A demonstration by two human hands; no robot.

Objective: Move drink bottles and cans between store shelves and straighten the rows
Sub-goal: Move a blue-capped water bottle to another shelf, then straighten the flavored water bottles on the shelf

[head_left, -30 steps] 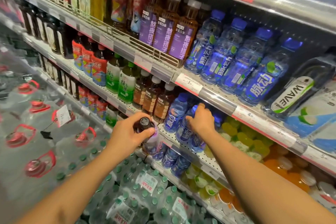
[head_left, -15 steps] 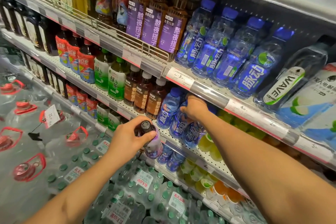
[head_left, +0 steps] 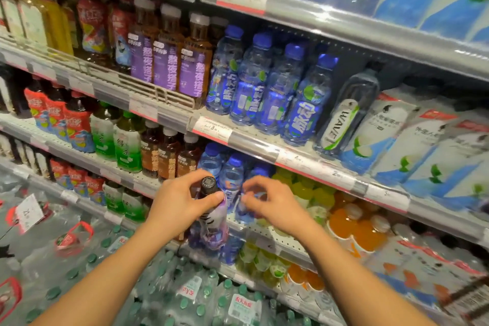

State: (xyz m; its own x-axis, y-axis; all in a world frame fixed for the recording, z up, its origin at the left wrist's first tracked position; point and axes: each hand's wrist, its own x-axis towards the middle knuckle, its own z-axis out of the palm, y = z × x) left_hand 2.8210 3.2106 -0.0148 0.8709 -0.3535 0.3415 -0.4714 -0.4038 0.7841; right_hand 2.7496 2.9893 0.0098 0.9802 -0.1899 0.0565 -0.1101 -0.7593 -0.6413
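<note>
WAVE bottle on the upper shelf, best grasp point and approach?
Grip the WAVE bottle around its clear upper body below the black cap, coming from the open shelf front. It leans right against the white cartons, blue-cap bottles crowd its left, so only front and top look free.

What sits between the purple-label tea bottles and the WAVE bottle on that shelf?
Head view: four blue-capped drink bottles stand between the purple-label tea bottles and the WAVE bottle.

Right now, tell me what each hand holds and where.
Left hand grips the black-capped bottle by its neck. Right hand holds nothing.
</note>
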